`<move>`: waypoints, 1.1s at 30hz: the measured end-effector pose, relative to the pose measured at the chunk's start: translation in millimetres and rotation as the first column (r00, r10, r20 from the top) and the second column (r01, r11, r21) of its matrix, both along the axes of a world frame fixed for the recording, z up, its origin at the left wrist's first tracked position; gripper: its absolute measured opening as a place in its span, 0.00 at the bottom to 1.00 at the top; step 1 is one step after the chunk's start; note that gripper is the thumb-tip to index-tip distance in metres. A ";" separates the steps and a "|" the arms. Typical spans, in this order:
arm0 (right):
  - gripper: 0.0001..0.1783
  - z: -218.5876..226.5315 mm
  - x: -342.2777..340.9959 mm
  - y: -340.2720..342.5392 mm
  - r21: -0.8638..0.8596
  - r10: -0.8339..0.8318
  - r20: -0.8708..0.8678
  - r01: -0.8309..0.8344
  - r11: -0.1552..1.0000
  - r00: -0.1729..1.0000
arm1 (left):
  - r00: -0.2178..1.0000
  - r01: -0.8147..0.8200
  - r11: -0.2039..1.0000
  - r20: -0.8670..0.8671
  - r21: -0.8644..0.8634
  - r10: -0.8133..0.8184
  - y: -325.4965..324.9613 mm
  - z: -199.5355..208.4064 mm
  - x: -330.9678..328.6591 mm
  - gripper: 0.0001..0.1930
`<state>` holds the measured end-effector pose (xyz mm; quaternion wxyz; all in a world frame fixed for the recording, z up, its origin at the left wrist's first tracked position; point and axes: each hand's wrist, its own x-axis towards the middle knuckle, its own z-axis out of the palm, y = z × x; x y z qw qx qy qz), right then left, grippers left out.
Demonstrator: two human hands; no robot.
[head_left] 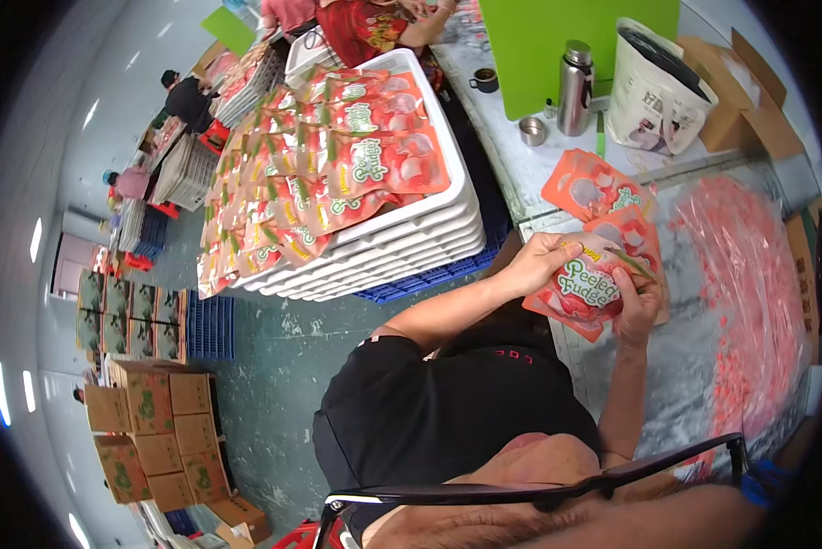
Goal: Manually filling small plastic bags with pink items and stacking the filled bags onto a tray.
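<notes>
I hold a red and tan snack pouch [583, 297] in front of me, over the table's near edge. My left hand [541, 263] is closed on its upper left edge, thumb on the front. At the right side my right hand [637, 300] grips it, with the fingers bent near the green leaf print. Just beyond lie more pouches of the same kind, one orange-red pouch [594, 183] at the back and another pouch [632, 229] partly covered by the held one. To the right, a clear plastic bag [749, 302] of small pink pieces lies on the table.
At the left, stacked white trays [429, 224] are topped with many pouches. A steel thermos [575, 89], metal cup [532, 130], white tote bag [653, 91] and green board [521, 46] stand at the back. Cardboard boxes [150, 403] are piled far left; other people work beyond.
</notes>
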<state>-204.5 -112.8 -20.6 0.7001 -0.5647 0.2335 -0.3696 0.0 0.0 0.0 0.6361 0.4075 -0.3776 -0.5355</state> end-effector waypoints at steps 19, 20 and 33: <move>0.11 -38.8 9.1 -34.8 0.070 0.005 -0.021 -0.004 0.998 1.000 | -0.471 -0.862 -0.137 0.670 -0.488 0.574 23.1 74.1 508.7 0.24; 0.10 -41.4 -11.1 -35.9 0.106 -0.129 -0.090 0.138 0.985 0.988 | -0.489 -0.870 -0.214 0.723 -0.444 0.487 -40.2 51.6 473.2 0.30; 0.09 -55.2 -24.5 -20.8 0.301 -0.219 -0.188 0.269 0.915 0.957 | -0.518 -0.833 0.453 0.734 -0.317 -0.440 -83.2 19.8 455.0 0.33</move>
